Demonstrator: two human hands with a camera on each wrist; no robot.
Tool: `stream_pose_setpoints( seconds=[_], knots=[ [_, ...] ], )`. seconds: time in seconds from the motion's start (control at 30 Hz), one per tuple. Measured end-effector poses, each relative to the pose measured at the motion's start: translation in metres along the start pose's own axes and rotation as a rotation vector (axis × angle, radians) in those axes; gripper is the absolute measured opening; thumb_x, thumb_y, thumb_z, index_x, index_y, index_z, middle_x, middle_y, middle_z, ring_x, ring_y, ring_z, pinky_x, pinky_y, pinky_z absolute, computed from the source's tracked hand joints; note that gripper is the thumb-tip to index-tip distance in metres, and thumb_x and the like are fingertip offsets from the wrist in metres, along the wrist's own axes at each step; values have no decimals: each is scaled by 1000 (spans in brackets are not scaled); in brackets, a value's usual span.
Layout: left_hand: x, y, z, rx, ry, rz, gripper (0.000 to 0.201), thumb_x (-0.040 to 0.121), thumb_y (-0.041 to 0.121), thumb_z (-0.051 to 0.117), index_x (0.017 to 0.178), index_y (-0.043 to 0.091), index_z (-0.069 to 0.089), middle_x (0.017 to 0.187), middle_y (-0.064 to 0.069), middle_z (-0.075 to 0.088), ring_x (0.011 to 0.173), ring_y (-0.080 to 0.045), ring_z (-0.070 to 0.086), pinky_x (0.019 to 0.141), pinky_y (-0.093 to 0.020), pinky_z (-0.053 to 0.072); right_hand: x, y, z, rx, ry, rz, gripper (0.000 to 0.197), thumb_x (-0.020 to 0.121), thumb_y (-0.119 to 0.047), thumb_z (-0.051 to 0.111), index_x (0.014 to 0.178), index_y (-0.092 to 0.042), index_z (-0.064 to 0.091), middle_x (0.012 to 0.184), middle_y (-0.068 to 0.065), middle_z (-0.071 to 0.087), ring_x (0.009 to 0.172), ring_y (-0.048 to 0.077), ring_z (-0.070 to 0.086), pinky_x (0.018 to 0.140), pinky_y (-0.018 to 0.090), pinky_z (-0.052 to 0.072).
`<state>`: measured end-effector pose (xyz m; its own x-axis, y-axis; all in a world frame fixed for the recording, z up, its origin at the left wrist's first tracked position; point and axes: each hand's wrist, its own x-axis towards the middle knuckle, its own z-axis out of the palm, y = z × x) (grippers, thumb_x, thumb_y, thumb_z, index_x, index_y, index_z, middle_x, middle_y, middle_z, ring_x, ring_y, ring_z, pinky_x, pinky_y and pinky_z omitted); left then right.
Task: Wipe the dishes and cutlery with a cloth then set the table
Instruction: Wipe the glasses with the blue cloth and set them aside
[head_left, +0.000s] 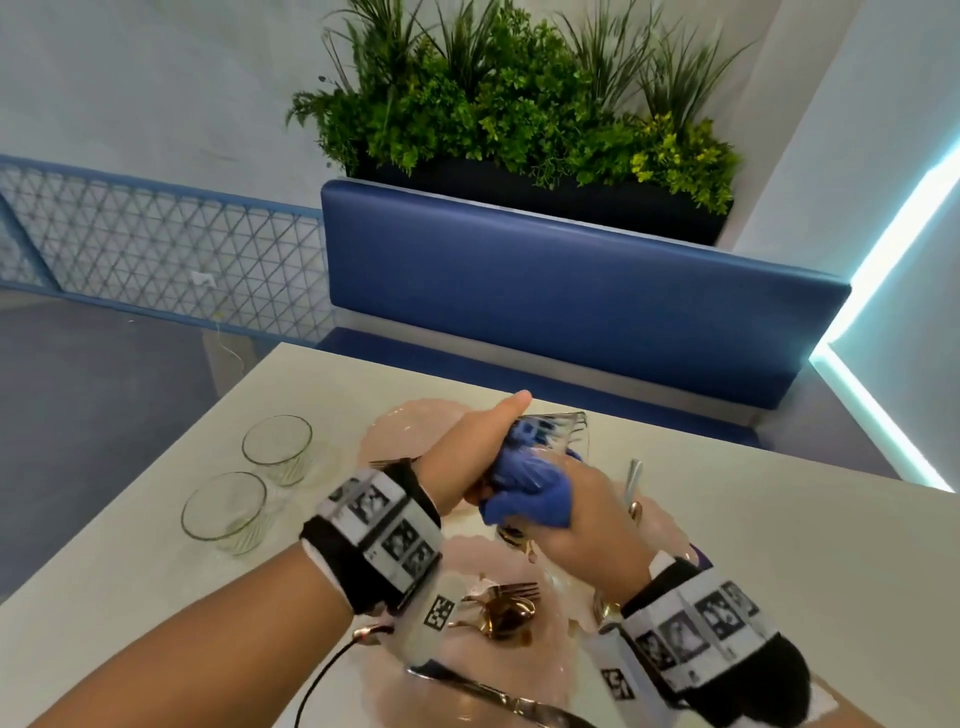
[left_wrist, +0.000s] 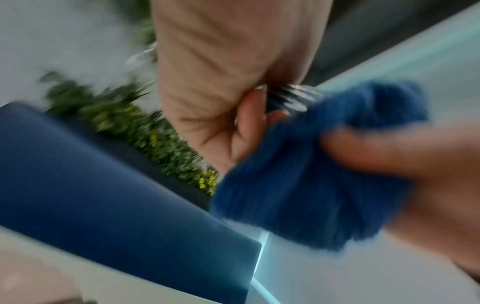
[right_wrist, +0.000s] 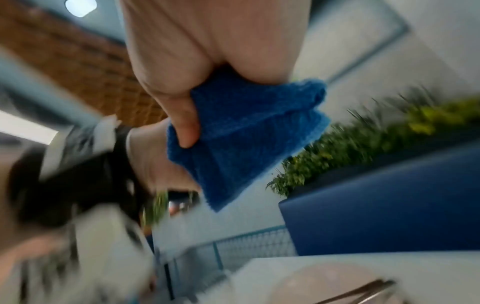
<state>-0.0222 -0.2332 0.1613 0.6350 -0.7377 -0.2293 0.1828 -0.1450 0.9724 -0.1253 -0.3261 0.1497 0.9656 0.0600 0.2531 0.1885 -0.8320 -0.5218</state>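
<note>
Above the table, my left hand (head_left: 480, 452) grips a clear ribbed glass (head_left: 558, 431), held tilted with its mouth toward my right hand. My right hand (head_left: 576, 514) grips a bunched blue cloth (head_left: 524, 491) and presses part of it into the glass. The left wrist view is blurred; it shows my left hand (left_wrist: 221, 82) curled round the glass (left_wrist: 288, 98), with the cloth (left_wrist: 298, 185) against it. In the right wrist view my right hand (right_wrist: 202, 51) holds the cloth (right_wrist: 246, 127). Pink plates (head_left: 415, 421) lie under my hands. A gold fork and spoon (head_left: 506, 610) rest on the near plate.
Two more clear glasses (head_left: 278, 447) (head_left: 226, 512) stand on the white table (head_left: 130, 587) at the left. Silver cutlery (head_left: 634, 483) lies to the right of my hands, and a knife (head_left: 493, 693) near the front edge. A blue bench (head_left: 571, 301) and a planter (head_left: 519, 130) stand behind the table.
</note>
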Motion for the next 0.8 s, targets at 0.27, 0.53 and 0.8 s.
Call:
stream_pose_setpoints(
  seconds=[0.27,0.53,0.8],
  knots=[
    [-24,-35,-31,315,109,721,19,87,37,49,105,33,48,102,6,57,95,-4,56,82,-11,44,16,-17,3,1421,173,414,10,67,-11,72,76,-14,76,84,5,74,79,14,70,73,26,58],
    [-29,-19,-55,-221,139,84,45,97,41,37,92,10,67,93,-10,69,89,-20,64,90,-35,49,34,-36,33,581,3,214,45,63,-51,75,89,-17,63,75,-1,70,74,5,68,73,22,52],
    [-50,-45,-88,-75,-23,213,58,74,58,52,115,17,49,119,-12,59,108,-20,59,88,-38,50,45,-36,32,1067,84,214,13,79,-12,64,90,-14,70,90,2,73,90,15,67,79,23,54]
  ],
)
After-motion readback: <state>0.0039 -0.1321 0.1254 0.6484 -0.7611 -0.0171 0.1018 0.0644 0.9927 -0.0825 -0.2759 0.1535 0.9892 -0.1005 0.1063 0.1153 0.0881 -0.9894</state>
